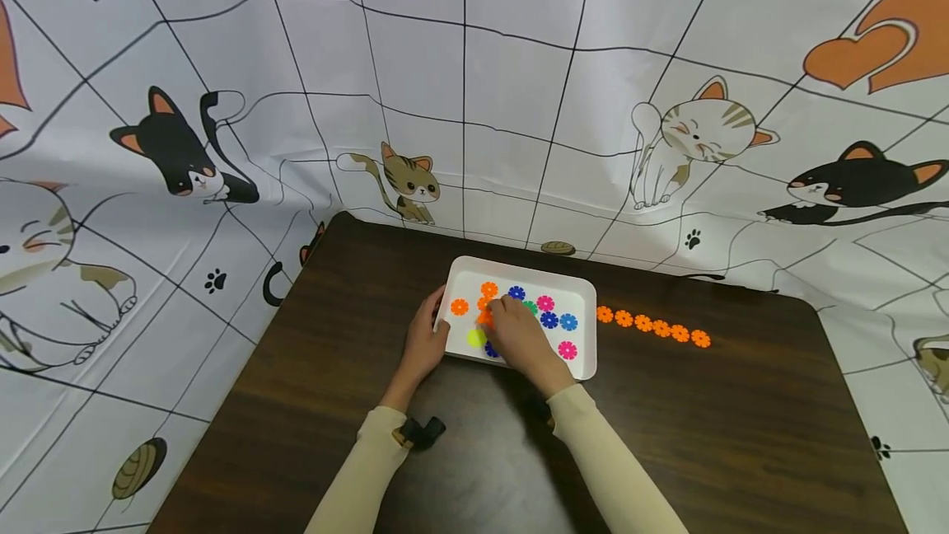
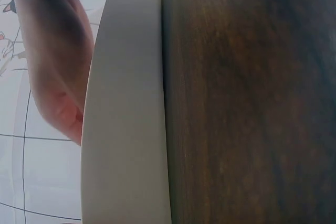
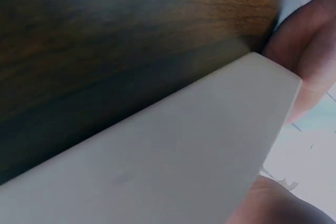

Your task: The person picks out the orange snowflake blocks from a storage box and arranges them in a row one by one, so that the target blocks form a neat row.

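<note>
1. At the tray's left edge: left hand (image 1: 426, 344) grips the white tray (image 1: 582, 295), thumb over the rim, fingers along the outer wall. Tray looks light and stiff, could skid on the table (image 1: 741, 419); that rim is a sound hold.
2. Just ahead-right of the left thumb: lone orange disc (image 1: 460, 306), flat in the tray. Yellow disc (image 1: 476, 338) right of the thumb.
3. Under the right fingertips: half-covered orange disc (image 1: 485, 318). Right hand (image 1: 519, 334) has fingers bent down and bunched; can't tell if they pinch it or only touch.
4. Handling, my guess: thin, near weightless, stiff, slick. Take it by the notched edge, not the face; light nip only.
5. Past the right knuckles: green disc (image 1: 530, 307), then light blue disc (image 1: 568, 321), both in the tray.
6. Well right of the right hand, outside the tray: row of orange discs (image 1: 643, 323). Can't tell if linked.
</note>
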`<state>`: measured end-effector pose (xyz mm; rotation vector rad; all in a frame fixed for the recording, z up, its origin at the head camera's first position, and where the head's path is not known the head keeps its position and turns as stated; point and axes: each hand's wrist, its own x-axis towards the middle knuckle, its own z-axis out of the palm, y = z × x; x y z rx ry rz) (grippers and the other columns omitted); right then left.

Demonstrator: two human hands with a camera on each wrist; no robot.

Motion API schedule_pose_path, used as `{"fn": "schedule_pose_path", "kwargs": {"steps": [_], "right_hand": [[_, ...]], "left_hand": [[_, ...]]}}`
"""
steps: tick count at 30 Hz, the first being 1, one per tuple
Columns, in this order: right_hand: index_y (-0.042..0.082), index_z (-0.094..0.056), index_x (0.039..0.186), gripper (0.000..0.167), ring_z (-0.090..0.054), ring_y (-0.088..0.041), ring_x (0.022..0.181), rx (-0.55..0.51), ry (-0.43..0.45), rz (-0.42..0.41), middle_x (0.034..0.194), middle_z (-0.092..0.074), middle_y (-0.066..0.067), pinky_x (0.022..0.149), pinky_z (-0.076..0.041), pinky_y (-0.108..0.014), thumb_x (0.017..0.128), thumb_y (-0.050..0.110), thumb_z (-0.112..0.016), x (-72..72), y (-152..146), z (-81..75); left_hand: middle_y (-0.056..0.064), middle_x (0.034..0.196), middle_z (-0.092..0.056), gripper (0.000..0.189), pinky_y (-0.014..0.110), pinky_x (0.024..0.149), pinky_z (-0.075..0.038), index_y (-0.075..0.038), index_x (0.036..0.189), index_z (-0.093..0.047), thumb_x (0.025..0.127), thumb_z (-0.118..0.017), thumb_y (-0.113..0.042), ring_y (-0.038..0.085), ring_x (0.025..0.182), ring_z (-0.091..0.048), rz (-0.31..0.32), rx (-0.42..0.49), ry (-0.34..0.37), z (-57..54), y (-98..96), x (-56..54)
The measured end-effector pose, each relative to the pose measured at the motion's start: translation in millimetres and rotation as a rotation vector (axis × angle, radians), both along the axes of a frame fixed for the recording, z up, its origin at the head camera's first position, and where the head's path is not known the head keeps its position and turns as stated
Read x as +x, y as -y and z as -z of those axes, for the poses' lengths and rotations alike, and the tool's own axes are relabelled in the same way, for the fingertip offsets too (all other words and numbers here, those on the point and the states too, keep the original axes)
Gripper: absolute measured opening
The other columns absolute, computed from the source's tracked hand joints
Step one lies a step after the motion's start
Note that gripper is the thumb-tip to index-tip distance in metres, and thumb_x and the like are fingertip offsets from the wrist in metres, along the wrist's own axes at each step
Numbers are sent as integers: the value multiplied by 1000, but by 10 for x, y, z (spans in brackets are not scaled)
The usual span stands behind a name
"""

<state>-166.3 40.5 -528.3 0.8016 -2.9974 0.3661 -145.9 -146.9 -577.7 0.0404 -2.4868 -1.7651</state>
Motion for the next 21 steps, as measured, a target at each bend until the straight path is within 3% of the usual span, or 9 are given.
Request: {"fn": "schedule_pose_path", "kwargs": {"steps": [6,12,21], "right_hand": [[0,-65,125,37,-60,-29,100,-32,-25,10,114,-66,-16,95,-55,-41,98,25,-67,31,-162,-32],[2,-65,123,34,-60,-31,100,-56,-72,35,112,-65,-15,91,-54,-44,96,21,-70,77,-364,-73],[3,-65,126,37,-59,-31,104,-63,-48,122,117,-64,-15,94,-53,-45,95,22,-72,97,-653,-49]], "left_hand": [[20,152,-49,60,55,116,-41,-8,156,-39,96,-44,1,38,134,-51,-11,-3,12,6,4,-13],[21,151,-49,61,56,115,-42,-7,156,-39,96,-44,1,38,132,-52,-8,-5,9,3,-4,-2],[19,153,-48,61,56,117,-40,-9,156,-38,96,-44,0,38,135,-50,-15,-2,31,6,-15,3]]}}
